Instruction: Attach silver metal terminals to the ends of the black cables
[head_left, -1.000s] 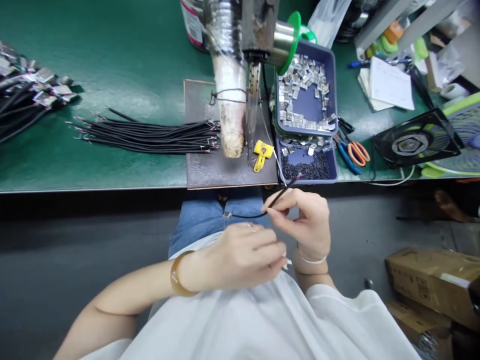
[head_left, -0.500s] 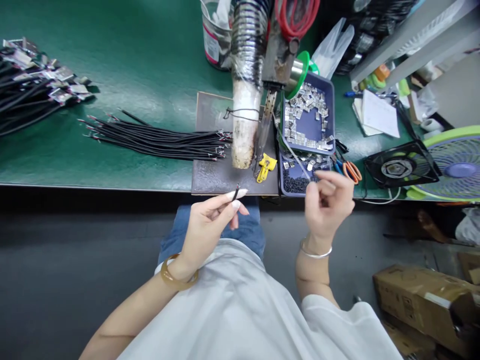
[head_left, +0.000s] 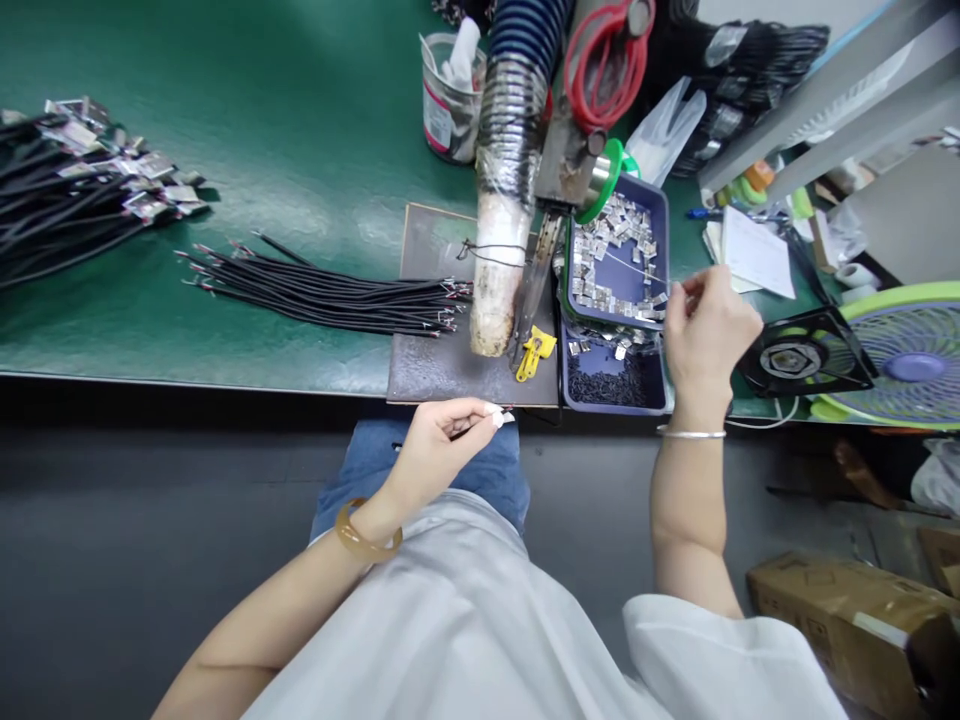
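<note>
My left hand (head_left: pixel 454 440) is closed in a pinch just in front of the bench edge. It grips a thin cable (head_left: pixel 510 408), whose stripped tip barely shows past the white-covered fingertips; most of the cable is hidden. Over the right side of the bench, my right hand (head_left: pixel 709 330) pinches a fine silvery solder wire (head_left: pixel 636 268). That wire stretches leftward above a blue tray (head_left: pixel 661 215) of small metal connector shells. A soldering iron (head_left: pixel 541 265) on a stand points down beside the wrapped end of a flexible duct (head_left: pixel 495 290).
Black cables (head_left: pixel 337 295) lie on a dark board (head_left: pixel 442 370) by a yellow tool (head_left: pixel 535 354). A lower tray (head_left: pixel 615 405) holds small black pieces. A green-rimmed spool (head_left: pixel 604 180), a small fan (head_left: pixel 802 355), a larger fan (head_left: pixel 911 365) and finished bundles (head_left: pixel 97 180) surround them.
My right hand has moved right and away from me, with the solder wire now above the upper tray. My left hand has shifted slightly right, its cable tip turned rightward. The camera view has shifted a little.
</note>
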